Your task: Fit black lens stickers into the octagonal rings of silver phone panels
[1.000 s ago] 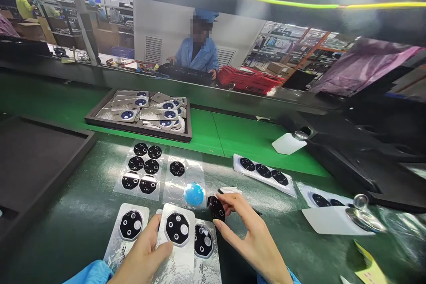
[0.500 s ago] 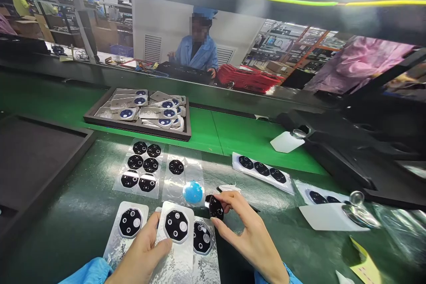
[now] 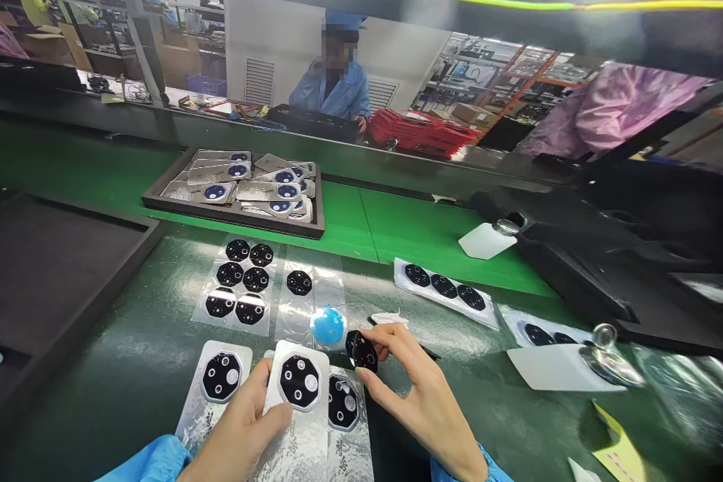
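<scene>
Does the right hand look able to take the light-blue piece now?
Probably not immediately: the light-blue piece lies unobstructed close to the right hand, but that hand pinches a black piece, which likely needs putting down first.

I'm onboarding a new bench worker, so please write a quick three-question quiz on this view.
1. True or false: the left hand holds the yellow paper.
2. What does the right hand pinch?
A) the blue disc
B) a black piece
C) a white bottle
3. How many black pieces lie on the leftmost clear sheet?

Key: 1. False, it holds a silver panel; 2. B; 3. Six.
</scene>
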Demonstrator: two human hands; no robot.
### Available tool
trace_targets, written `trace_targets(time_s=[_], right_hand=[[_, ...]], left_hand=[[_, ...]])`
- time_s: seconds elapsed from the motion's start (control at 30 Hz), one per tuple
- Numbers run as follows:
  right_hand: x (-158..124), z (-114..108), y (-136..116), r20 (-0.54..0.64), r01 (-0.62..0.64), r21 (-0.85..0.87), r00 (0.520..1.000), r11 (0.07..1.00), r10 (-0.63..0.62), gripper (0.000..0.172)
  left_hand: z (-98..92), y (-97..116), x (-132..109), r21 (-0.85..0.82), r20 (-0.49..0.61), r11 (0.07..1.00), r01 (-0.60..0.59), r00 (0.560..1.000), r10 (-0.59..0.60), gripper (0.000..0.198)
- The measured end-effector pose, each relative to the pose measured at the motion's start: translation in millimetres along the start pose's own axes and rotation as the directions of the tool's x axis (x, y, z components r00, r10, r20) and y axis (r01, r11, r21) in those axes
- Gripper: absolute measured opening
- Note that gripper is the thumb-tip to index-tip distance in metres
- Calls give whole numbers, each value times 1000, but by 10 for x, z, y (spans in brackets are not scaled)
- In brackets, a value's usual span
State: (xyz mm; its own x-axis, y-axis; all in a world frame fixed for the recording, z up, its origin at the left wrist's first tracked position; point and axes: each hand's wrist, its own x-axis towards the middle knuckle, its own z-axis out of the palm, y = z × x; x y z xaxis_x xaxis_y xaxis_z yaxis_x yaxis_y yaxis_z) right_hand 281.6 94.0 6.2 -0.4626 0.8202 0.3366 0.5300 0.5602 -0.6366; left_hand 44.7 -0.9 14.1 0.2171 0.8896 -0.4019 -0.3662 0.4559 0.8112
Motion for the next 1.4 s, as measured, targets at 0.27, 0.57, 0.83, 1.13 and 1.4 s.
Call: trace_targets(time_s=[0.27,0.57,0.83,1.13,1.4], right_hand=[[-1,96,-339,73,91,28,993,995,-93,39],[-79,373,-587,151,192,-9,971,981,-188,52],[-52,340,-587,164,194,-5,968,981,-191,54],[-42,347,-574,168,180,5,969,984,-179,51],[-33,334,-591,167,185,-4,969,983,-182,51]], left_hand=[[-21,-13,8,96,31,994,-55,998,52,51],[-100,-193,26,254,-5,962,-97,995,101,56],[-131,-261,17,244,-19,967,-77,996,84,60],[-117,-232,-6,281,-3,956,-80,996,84,61],[-120,-219,7,278,-6,957,-78,997,83,61]])
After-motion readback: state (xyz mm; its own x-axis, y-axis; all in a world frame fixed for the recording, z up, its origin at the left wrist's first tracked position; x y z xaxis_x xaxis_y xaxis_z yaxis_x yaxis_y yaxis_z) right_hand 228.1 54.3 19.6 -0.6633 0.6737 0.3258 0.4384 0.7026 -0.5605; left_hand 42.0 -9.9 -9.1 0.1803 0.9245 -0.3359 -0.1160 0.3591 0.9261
